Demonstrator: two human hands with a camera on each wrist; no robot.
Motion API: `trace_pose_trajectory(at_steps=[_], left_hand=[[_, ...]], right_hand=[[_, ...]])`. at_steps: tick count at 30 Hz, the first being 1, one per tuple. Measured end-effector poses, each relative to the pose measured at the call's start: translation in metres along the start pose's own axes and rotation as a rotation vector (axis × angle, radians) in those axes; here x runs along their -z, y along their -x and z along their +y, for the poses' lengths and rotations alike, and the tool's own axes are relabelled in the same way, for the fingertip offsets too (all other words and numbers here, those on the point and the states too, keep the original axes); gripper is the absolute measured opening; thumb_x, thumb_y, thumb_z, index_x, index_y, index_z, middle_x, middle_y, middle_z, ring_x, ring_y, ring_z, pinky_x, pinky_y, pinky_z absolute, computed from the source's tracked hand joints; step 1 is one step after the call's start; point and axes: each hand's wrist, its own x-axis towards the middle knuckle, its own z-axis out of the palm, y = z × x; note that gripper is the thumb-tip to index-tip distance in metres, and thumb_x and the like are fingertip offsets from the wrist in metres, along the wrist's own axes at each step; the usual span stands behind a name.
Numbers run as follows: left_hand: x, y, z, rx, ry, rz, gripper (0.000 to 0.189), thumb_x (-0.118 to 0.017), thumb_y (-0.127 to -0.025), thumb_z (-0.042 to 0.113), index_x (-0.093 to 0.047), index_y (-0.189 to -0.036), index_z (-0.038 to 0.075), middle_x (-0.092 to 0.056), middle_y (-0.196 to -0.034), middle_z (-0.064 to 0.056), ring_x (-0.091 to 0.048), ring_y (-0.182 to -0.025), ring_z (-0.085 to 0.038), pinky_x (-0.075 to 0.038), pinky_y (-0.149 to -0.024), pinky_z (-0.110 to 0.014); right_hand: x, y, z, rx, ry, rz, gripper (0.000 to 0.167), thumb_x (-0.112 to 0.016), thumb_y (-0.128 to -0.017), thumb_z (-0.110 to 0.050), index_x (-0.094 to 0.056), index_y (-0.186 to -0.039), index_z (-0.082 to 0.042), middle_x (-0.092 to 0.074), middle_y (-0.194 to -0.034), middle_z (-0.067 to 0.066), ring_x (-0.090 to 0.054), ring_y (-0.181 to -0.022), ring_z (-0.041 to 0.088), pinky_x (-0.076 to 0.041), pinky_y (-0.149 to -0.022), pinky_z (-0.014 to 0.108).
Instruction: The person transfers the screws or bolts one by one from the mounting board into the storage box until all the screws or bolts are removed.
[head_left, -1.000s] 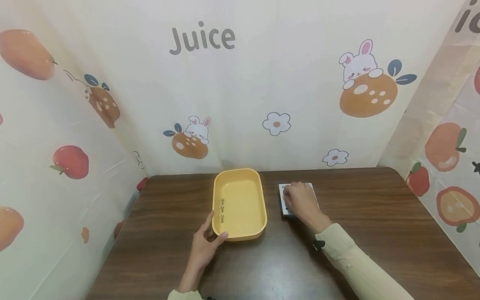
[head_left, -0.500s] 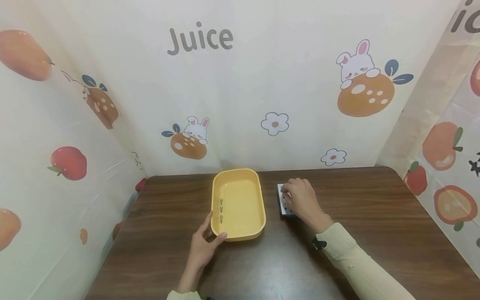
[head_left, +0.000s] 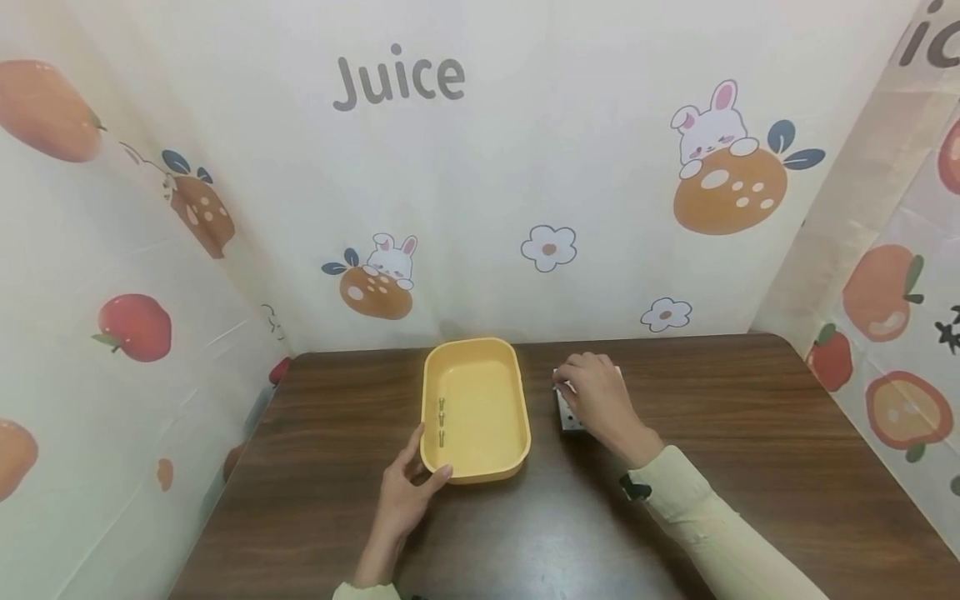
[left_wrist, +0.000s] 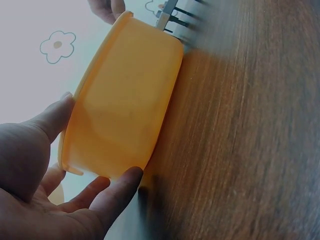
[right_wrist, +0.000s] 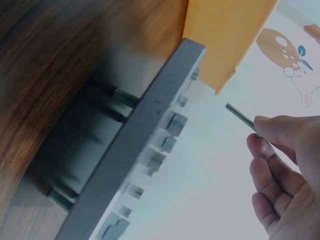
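My left hand [head_left: 405,493] holds the near left corner of a yellow plastic tray [head_left: 491,404], thumb at the rim and fingers against the side wall. Several small metal bolts [head_left: 441,421] lie in a row along the tray's left side. In the right wrist view, my right hand [right_wrist: 287,172] pinches a thin metal bolt [right_wrist: 240,117] between thumb and index finger, its head hidden. That hand is raised over a metal block [right_wrist: 132,142] with a pale top, standing right of the tray. Bolt heads [right_wrist: 175,124] of differing sizes stick up from the block, and threaded ends [right_wrist: 61,200] come out underneath.
The brown wooden table [head_left: 720,417] extends to both sides and toward the person. A pale curtain [head_left: 480,183] printed with fruit, rabbits and flowers rises right behind the table's far edge, with more cloth at both sides.
My right hand has risen a little from the block and shifted slightly left, uncovering more of its top. The left hand and tray keep their places.
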Motion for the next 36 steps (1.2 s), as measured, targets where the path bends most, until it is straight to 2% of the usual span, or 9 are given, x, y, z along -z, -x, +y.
trace_pose_trajectory(at_steps=[8, 18, 26, 36], left_hand=[[0.002, 0.002, 0.001, 0.013, -0.002, -0.002, 0.086, -0.086, -0.090, 0.019, -0.042, -0.164, 0.015, -0.033, -0.166, -0.031, -0.059, -0.131, -0.049, -0.055, -0.100, -0.054], [0.004, 0.006, -0.004, 0.009, 0.013, -0.005, 0.088, -0.087, -0.089, 0.020, -0.041, -0.164, 0.014, -0.030, -0.167, -0.031, -0.057, -0.133, -0.051, -0.054, -0.101, -0.057], [0.004, 0.005, -0.002, 0.009, 0.023, -0.002, 0.089, -0.087, -0.089, 0.019, -0.040, -0.164, 0.014, -0.030, -0.167, -0.031, -0.058, -0.133, -0.050, -0.052, -0.104, -0.058], [0.002, 0.003, 0.001, -0.003, 0.023, -0.012, 0.088, -0.087, -0.089, 0.018, -0.040, -0.164, 0.013, -0.030, -0.167, -0.032, -0.058, -0.132, -0.051, -0.053, -0.102, -0.057]], right_hand=[[0.003, -0.005, -0.013, 0.049, -0.029, -0.006, 0.013, -0.088, -0.081, -0.001, -0.079, -0.088, -0.007, -0.072, -0.087, 0.002, -0.066, -0.085, 0.026, -0.052, -0.087, 0.047], [0.004, -0.005, -0.030, 0.033, -0.063, -0.055, 0.010, -0.087, -0.084, -0.003, -0.080, -0.088, -0.009, -0.072, -0.086, 0.000, -0.064, -0.084, 0.022, -0.053, -0.088, 0.044], [0.005, -0.009, -0.037, 0.091, -0.068, -0.015, 0.013, -0.089, -0.082, -0.005, -0.079, -0.088, -0.010, -0.071, -0.084, -0.001, -0.063, -0.082, 0.023, -0.052, -0.086, 0.043], [0.004, -0.017, -0.046, 0.123, -0.075, -0.006, 0.016, -0.084, -0.082, 0.003, -0.080, -0.089, -0.011, -0.073, -0.085, 0.000, -0.064, -0.082, 0.022, -0.052, -0.083, 0.041]])
